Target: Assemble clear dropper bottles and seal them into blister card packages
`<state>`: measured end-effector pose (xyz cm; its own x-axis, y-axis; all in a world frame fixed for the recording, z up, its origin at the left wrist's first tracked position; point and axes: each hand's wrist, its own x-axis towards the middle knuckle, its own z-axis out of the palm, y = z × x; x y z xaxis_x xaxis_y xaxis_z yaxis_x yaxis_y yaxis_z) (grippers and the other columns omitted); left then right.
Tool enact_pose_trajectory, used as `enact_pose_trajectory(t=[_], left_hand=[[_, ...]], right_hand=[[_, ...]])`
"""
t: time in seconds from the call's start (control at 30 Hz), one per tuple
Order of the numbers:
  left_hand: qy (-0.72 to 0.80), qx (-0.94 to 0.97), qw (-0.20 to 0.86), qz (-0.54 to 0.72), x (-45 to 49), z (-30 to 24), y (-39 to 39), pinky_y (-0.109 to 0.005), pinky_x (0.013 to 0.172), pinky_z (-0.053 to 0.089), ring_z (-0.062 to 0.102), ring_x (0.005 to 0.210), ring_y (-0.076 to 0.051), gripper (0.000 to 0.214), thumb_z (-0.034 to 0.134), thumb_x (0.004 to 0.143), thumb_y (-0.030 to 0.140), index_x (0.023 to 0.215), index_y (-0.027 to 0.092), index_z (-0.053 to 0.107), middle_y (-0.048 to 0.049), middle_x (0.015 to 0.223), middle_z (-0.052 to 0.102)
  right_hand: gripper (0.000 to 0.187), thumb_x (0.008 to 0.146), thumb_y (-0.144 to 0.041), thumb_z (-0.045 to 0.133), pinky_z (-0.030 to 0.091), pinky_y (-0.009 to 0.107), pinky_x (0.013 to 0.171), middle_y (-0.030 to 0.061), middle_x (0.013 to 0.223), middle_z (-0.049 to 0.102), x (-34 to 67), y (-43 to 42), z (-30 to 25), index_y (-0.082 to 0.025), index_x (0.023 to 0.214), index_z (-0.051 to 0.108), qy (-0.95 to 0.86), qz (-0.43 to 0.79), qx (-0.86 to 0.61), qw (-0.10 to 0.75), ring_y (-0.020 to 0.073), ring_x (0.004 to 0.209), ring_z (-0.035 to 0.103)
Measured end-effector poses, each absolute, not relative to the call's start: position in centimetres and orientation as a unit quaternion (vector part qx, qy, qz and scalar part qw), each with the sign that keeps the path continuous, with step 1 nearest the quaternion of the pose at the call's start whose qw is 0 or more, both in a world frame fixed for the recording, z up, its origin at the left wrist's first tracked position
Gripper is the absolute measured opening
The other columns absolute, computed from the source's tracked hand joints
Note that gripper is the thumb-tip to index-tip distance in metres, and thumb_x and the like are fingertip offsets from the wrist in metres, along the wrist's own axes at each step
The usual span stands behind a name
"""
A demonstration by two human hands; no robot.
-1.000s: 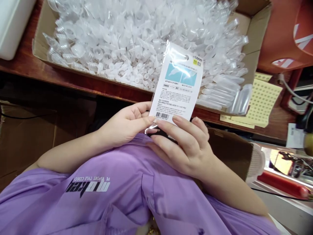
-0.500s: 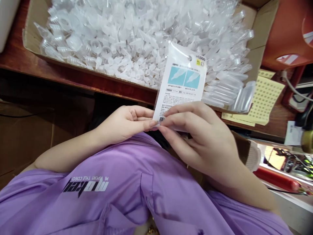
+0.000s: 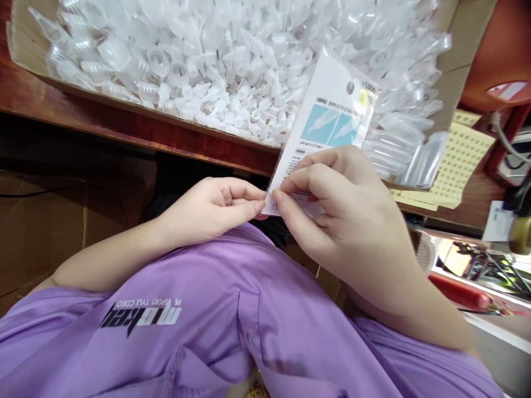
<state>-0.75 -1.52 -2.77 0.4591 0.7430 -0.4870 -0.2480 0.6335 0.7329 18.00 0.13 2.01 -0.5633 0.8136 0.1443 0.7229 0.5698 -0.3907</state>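
I hold a clear plastic packet (image 3: 332,119) with a white printed card and two blue pictures inside, tilted up to the right over the desk edge. My left hand (image 3: 211,210) pinches its lower left corner between thumb and forefinger. My right hand (image 3: 344,210) covers the packet's lower part, thumb and fingers closed on its bottom edge beside the left fingertips. Both hands sit above my lap in purple clothing (image 3: 215,326). Behind the packet is a cardboard box (image 3: 458,72) heaped with small clear plastic parts (image 3: 199,50).
The box rests on a dark red wooden desk (image 3: 124,127). Yellow dotted sticker sheets (image 3: 460,166) lie to the right of it, with an orange-red container (image 3: 501,44) and cables beyond. A brown cardboard surface (image 3: 50,221) lies under the desk at left.
My right hand has risen from under the packet onto its lower front and closed on the bottom edge. The packet has tilted further right. My view has shifted down and left.
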Motion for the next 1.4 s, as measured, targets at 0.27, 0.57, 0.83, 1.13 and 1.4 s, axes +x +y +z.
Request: enact_pose_trajectory(t=[0.27, 0.57, 0.83, 1.13, 1.4], left_hand=[[0.416, 0.302, 0.8, 0.308, -0.73, -2.5, -1.55, -0.028, 0.083, 0.052, 0.07, 0.082, -0.016, 0.01, 0.08, 0.079, 0.025, 0.085, 0.017, 0.08, -0.0009, 0.077, 0.077], [0.426, 0.295, 0.795, 0.315, -0.42, -2.13, -1.89, -0.03, 0.08, 0.055, 0.072, 0.08, -0.018, 0.016, 0.084, 0.074, 0.026, 0.086, 0.017, 0.078, -0.0011, 0.078, 0.078], [0.453, 0.326, 0.768, 0.314, -0.33, -2.35, -1.82, -0.022, 0.077, 0.056, 0.074, 0.08, -0.015, 0.014, 0.085, 0.072, 0.021, 0.084, 0.018, 0.078, 0.0011, 0.08, 0.08], [0.441, 0.327, 0.766, 0.335, -0.25, -2.36, -1.92, -0.015, 0.071, 0.056, 0.074, 0.074, -0.01, 0.011, 0.083, 0.074, 0.015, 0.083, 0.02, 0.079, 0.0032, 0.076, 0.08], [0.44, 0.316, 0.768, 0.34, -0.27, -2.69, -1.83, -0.013, 0.073, 0.055, 0.074, 0.076, -0.009, 0.012, 0.083, 0.072, 0.012, 0.081, 0.018, 0.078, 0.0028, 0.079, 0.08]], right_hand=[[0.008, 0.092, -0.019, 0.057, 0.053, 0.034, 0.072, 0.0065, 0.087, 0.059, 17.9, -0.09, 1.94, -0.019, 0.084, 0.057, -0.873, 0.132, -0.445, 0.153, 0.019, 0.083, 0.058], [0.009, 0.093, -0.017, 0.056, 0.054, 0.035, 0.075, 0.0071, 0.089, 0.059, 17.83, -0.21, 1.83, -0.02, 0.085, 0.056, -0.869, 0.131, -0.451, 0.155, 0.0185, 0.085, 0.059], [0.008, 0.09, -0.017, 0.061, 0.054, 0.033, 0.073, 0.0061, 0.089, 0.058, 18.06, -0.1, 2.08, -0.019, 0.084, 0.059, -0.852, 0.182, -0.461, 0.172, 0.0173, 0.085, 0.059], [0.009, 0.089, -0.017, 0.064, 0.053, 0.033, 0.069, 0.0053, 0.087, 0.058, 18.14, 0.04, 1.9, -0.021, 0.083, 0.059, -0.851, 0.182, -0.456, 0.187, 0.0173, 0.081, 0.059], [0.009, 0.089, -0.016, 0.065, 0.055, 0.032, 0.069, 0.0041, 0.088, 0.057, 18.12, 0.07, 1.86, -0.021, 0.084, 0.06, -0.84, 0.191, -0.473, 0.185, 0.0169, 0.081, 0.059]])
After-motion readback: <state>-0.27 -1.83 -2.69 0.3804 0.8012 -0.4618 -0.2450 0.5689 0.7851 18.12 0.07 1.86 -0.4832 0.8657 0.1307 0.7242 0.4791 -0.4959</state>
